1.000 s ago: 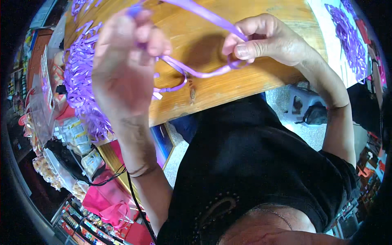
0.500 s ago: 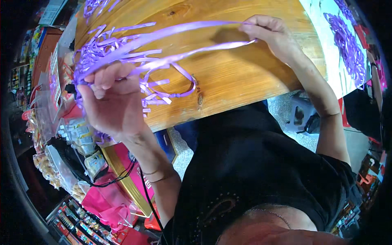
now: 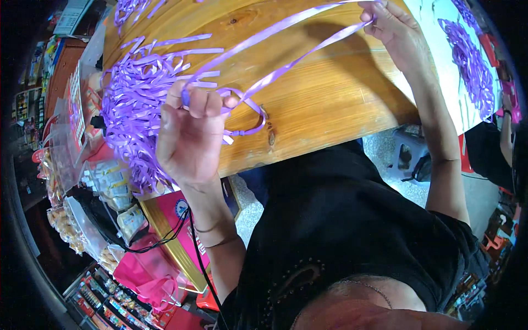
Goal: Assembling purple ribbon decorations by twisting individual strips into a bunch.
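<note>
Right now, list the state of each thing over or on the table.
Held ribbon: drawn out in two strands
Left hand: curled on held ribbon
Right hand: pinching held ribbon
Left ribbon pile: loose, tangled
Right ribbon bundle: lying on white surface
Upper ribbon strands: partly out of frame

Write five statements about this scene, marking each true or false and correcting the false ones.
1. The right hand pinches a purple ribbon. True.
2. The left hand has all its fingers held out straight. False: fingers are curled, and the ribbon runs to them.
3. A tangled ribbon pile lies on the table. True.
4. The tabletop is clear glass. False: it is wooden.
5. The person's top is white. False: it is black.
</note>
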The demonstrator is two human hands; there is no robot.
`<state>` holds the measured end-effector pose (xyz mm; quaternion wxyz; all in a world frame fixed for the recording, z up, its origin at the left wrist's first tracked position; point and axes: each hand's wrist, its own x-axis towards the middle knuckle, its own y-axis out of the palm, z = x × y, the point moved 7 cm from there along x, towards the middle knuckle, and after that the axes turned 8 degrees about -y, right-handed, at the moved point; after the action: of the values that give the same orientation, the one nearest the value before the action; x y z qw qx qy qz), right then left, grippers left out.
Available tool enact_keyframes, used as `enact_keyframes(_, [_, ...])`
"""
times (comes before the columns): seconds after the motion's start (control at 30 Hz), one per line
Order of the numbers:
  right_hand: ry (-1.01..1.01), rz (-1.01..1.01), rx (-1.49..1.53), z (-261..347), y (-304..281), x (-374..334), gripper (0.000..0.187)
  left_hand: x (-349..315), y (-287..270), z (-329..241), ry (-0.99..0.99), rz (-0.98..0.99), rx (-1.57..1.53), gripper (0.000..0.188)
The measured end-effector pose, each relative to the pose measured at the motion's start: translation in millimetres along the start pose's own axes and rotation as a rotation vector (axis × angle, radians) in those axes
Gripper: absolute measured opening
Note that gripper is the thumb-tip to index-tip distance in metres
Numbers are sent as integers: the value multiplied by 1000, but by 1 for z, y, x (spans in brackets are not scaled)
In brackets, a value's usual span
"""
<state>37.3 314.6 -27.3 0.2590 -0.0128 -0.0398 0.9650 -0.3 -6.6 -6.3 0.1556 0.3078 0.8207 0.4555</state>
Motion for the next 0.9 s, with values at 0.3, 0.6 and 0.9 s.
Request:
enact_keyframes(0.3, [-62, 330, 724, 17, 4, 2, 25, -7, -16, 12, 17, -310, 864, 28])
enact_keyframes(0.6, [-210, 174, 474, 11, -12, 3, 14, 2, -22, 15, -33, -106, 119, 18])
enact_keyframes(0.9, [-775, -27, -1132, 54, 2, -31, 12, -4, -6, 25, -92, 37, -8, 20])
